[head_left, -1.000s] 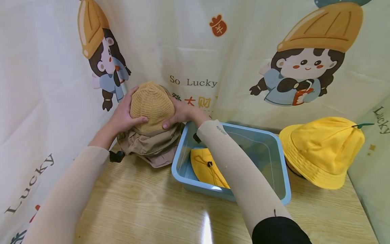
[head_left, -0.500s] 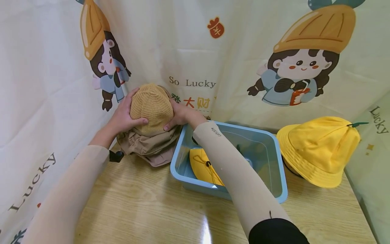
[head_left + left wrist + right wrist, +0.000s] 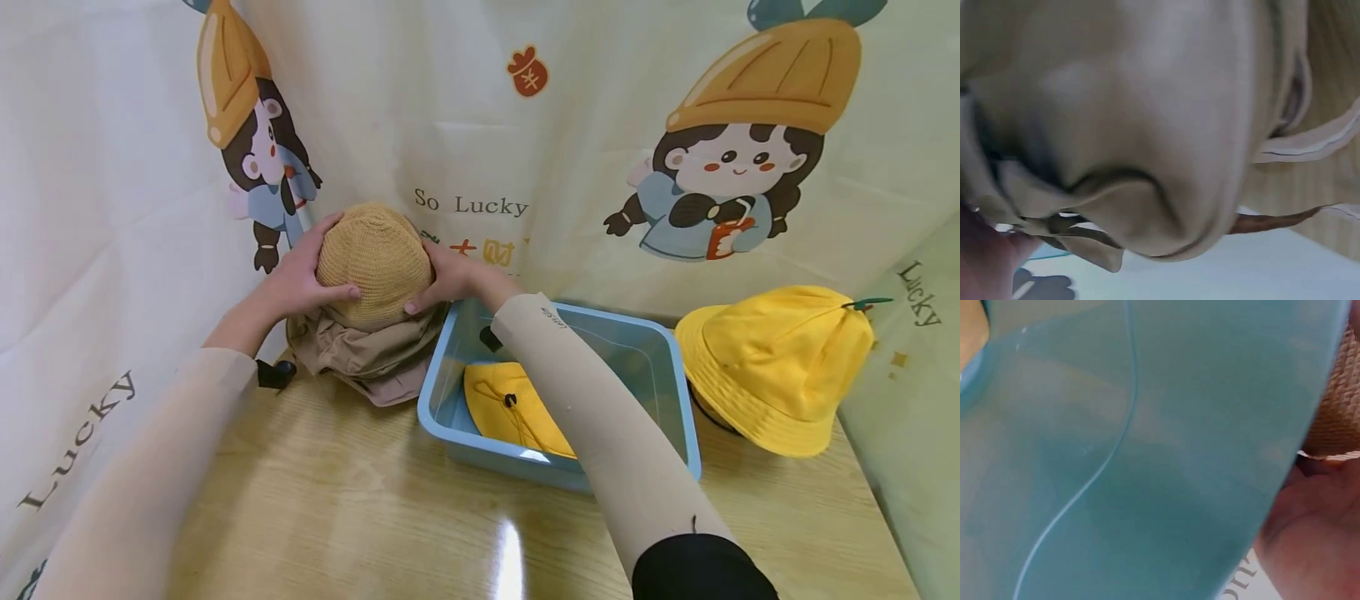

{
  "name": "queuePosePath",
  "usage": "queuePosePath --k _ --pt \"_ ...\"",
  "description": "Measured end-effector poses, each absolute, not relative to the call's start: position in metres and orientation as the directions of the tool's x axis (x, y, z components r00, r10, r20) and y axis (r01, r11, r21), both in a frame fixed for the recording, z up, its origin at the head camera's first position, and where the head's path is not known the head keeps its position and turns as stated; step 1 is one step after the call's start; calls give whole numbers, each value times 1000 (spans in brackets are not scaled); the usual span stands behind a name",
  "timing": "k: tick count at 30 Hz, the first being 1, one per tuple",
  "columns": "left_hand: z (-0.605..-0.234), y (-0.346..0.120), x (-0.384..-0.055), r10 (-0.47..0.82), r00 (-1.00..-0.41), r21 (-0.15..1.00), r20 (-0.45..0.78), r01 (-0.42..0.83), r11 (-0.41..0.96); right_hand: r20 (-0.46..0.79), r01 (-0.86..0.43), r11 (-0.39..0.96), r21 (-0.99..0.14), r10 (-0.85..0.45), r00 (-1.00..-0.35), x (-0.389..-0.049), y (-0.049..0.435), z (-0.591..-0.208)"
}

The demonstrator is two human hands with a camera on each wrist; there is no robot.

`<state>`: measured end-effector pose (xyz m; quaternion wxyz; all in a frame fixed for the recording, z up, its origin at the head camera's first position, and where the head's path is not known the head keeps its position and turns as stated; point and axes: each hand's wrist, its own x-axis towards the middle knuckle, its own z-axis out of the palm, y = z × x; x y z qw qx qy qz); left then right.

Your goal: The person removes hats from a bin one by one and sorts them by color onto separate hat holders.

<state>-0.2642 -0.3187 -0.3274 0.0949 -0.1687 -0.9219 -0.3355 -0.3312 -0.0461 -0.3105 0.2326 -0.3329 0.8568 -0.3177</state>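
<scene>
A tan knitted hat point(image 3: 375, 262), crown up, sits on top of soft brown fabric hats point(image 3: 360, 354) at the back left. My left hand point(image 3: 300, 275) grips its left side, the thumb lying across the front. From the right, my right hand point(image 3: 453, 275) holds the other side, its thumb also at the front; most fingers are hidden behind the hat. Brown hat fabric point(image 3: 1147, 112) fills most of the left wrist view. In the right wrist view, the knitted hat point(image 3: 1338, 412) and right hand point(image 3: 1322, 531) show past the bin's wall.
Beneath my right forearm stands a blue plastic bin point(image 3: 558, 477) with a yellow hat point(image 3: 510, 404) and its cord inside. Right of it is a yellow bucket hat point(image 3: 780, 367) with a green stem. A printed curtain point(image 3: 465, 142) hangs behind the wooden table point(image 3: 360, 500).
My hands have moved slightly apart, and the knitted hat's crown looks a little wider and rounder between them. The right forearm has shifted slightly right over the bin.
</scene>
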Motion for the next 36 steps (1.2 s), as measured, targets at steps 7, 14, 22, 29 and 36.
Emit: queuePosePath --k 7,14,22,29,36 --pt "-305 -311 -265 309 -885 485 347 452 749 24 -474 402 -783 -743 -669 -329 -60 -302" --pt "-314 -303 -274 358 -866 450 350 490 746 20 -462 417 -783 -725 -688 -329 -68 -308" --pt "-332 -303 -274 314 -838 481 445 520 706 39 -491 408 -770 -738 -674 -328 -68 -319" --pt "-341 -307 -273 300 -820 478 487 538 694 93 -478 305 -824 -759 -645 -315 -67 -311" --pt "-336 -307 -275 317 -830 486 459 533 692 43 -452 368 -812 -736 -676 -319 -65 -316"
